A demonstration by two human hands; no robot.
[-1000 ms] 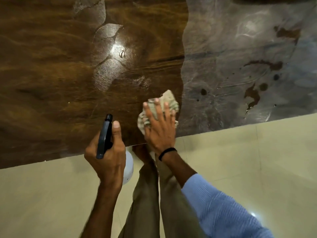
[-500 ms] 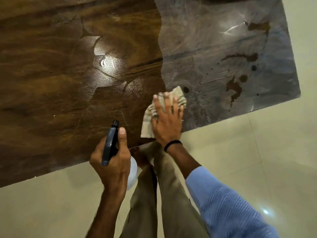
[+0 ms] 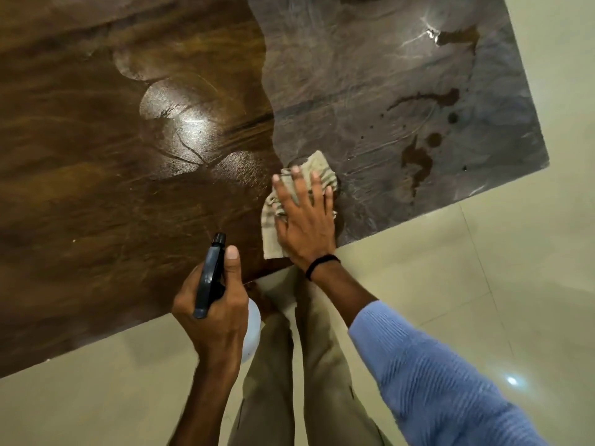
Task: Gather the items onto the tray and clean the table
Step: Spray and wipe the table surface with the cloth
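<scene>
A dark wooden table (image 3: 96,175) fills the upper part of the view; its right part looks grey and hazy, with dark wet stains (image 3: 415,162). My right hand (image 3: 304,220) presses flat, fingers spread, on a crumpled beige cloth (image 3: 317,165) near the table's front edge. My left hand (image 3: 214,313) is closed around a spray bottle with a black trigger head (image 3: 209,278) and a white body (image 3: 252,329), held just off the front edge. No tray is in view.
Pale floor tiles (image 3: 483,284) lie in front of and to the right of the table. My legs in khaki trousers (image 3: 289,365) stand against the front edge. The table's right corner (image 3: 544,162) is near.
My right hand has slid the cloth rightward along the front edge toward the stains. The view has shifted, so more of the table's right end shows. The left hand still holds the bottle.
</scene>
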